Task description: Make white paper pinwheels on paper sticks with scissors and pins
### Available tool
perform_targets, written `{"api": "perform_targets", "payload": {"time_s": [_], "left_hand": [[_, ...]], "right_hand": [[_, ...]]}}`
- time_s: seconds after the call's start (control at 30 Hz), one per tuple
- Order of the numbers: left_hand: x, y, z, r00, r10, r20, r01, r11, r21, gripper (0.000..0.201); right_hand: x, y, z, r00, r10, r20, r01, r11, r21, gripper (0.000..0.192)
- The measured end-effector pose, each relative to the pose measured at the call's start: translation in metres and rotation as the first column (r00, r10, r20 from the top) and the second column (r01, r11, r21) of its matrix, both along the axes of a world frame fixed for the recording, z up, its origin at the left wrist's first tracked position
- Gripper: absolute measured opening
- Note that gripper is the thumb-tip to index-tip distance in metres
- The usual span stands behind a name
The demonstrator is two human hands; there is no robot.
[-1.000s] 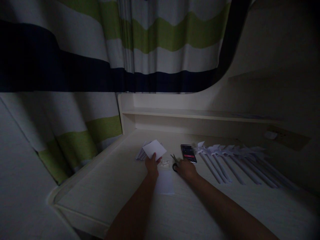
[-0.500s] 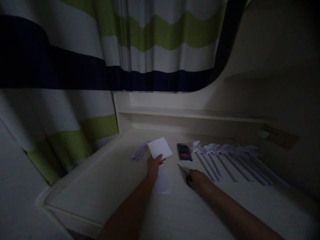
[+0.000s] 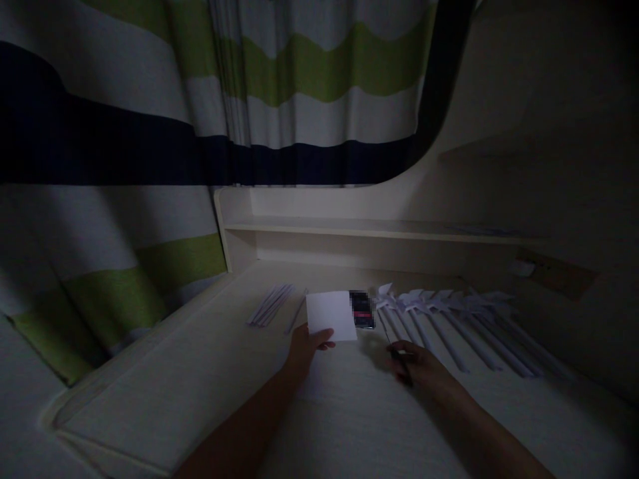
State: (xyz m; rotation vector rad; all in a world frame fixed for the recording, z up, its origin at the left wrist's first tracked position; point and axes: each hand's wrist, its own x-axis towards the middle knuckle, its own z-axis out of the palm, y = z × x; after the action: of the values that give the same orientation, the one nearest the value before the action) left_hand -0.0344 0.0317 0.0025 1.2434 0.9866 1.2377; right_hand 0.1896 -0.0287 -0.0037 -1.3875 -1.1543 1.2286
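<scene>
My left hand (image 3: 310,346) grips a square sheet of white paper (image 3: 330,314) by its lower edge, thumb on top. Scissors (image 3: 402,364) with dark handles are in my right hand (image 3: 418,369), raised a little above the desk, blades pointing away from me. The two hands are apart, and the blades do not touch the sheet. Behind the sheet's right edge lies a phone (image 3: 363,310) with a blurred screen. A pale sheet (image 3: 310,386) on the desk is partly covered by my left forearm.
Paper pinwheels (image 3: 449,313) on white sticks lie in a row at the right. Several rolled paper sticks (image 3: 270,305) lie at the left, with a single stick (image 3: 296,314) near the sheet. A shelf (image 3: 349,227) runs along the desk's back, below a striped curtain (image 3: 319,86).
My left hand has turned the white sheet squarer to me and lowered it slightly. My right hand has lifted the scissors off the desk and moved them right. The view has shifted a little.
</scene>
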Motion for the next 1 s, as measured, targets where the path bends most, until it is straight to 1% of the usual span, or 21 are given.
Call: {"api": "perform_targets", "payload": {"time_s": [0.03,0.07,0.13,0.17,0.27,0.37,0.43,0.5,0.6,0.67,0.7,0.8,0.87,0.93,1.0], "left_hand": [[0.001,-0.001,0.0,0.999,-0.031,-0.017,0.031,1.0,0.0,0.028],[0.001,-0.003,0.0,0.996,-0.08,-0.032,0.08,0.997,0.0,0.029],[0.003,-0.006,0.0,0.979,-0.194,-0.06,0.193,0.981,-0.014,0.029],[0.004,-0.008,-0.001,0.967,-0.247,-0.068,0.246,0.969,-0.023,0.029],[0.009,-0.011,-0.002,0.923,-0.373,-0.088,0.369,0.927,-0.062,0.035],[0.013,-0.013,-0.005,0.889,-0.445,-0.105,0.437,0.895,-0.092,0.038],[0.015,-0.013,-0.006,0.885,-0.454,-0.106,0.445,0.89,-0.094,0.039],[0.016,-0.015,-0.005,0.899,-0.43,-0.086,0.423,0.902,-0.085,0.041],[0.018,-0.018,0.0,0.923,-0.385,0.017,0.385,0.92,-0.072,0.038],[0.019,-0.022,0.002,0.916,-0.395,0.066,0.4,0.913,-0.085,0.033],[0.02,-0.024,0.002,0.907,-0.417,0.06,0.421,0.902,-0.097,0.031],[0.025,-0.031,0.002,0.869,-0.494,-0.034,0.484,0.862,-0.147,0.03],[0.029,-0.034,0.0,0.859,-0.505,-0.076,0.487,0.855,-0.177,0.03],[0.031,-0.035,-0.001,0.881,-0.466,-0.082,0.446,0.875,-0.187,0.029],[0.031,-0.033,0.0,0.923,-0.38,-0.065,0.364,0.915,-0.175,0.027]], "right_hand": [[-0.004,-0.002,0.001,0.999,-0.018,-0.026,0.019,0.999,0.029,0.036],[-0.009,-0.004,0.002,0.993,-0.056,-0.104,0.066,0.994,0.091,0.037],[-0.02,-0.008,0.005,0.974,-0.047,-0.223,0.08,0.987,0.143,0.039],[-0.025,-0.01,0.005,0.965,-0.04,-0.259,0.083,0.984,0.157,0.04],[-0.035,-0.012,0.002,0.94,-0.089,-0.329,0.153,0.973,0.174,0.04],[-0.036,-0.012,-0.003,0.905,-0.152,-0.397,0.232,0.959,0.163,0.043],[-0.035,-0.012,-0.004,0.881,-0.191,-0.433,0.28,0.948,0.15,0.044],[-0.034,-0.012,-0.004,0.853,-0.23,-0.468,0.327,0.935,0.137,0.044],[-0.034,-0.014,-0.001,0.818,-0.259,-0.513,0.377,0.915,0.14,0.042],[-0.034,-0.015,0.0,0.814,-0.269,-0.514,0.399,0.903,0.16,0.038],[-0.034,-0.015,0.0,0.819,-0.271,-0.506,0.402,0.9,0.17,0.037],[-0.035,-0.015,0.0,0.834,-0.27,-0.481,0.396,0.9,0.181,0.038],[-0.035,-0.016,0.0,0.839,-0.262,-0.477,0.383,0.907,0.177,0.04],[-0.035,-0.017,0.001,0.85,-0.245,-0.467,0.363,0.914,0.181,0.04],[-0.035,-0.018,0.003,0.876,-0.207,-0.436,0.32,0.926,0.202,0.036]]}}
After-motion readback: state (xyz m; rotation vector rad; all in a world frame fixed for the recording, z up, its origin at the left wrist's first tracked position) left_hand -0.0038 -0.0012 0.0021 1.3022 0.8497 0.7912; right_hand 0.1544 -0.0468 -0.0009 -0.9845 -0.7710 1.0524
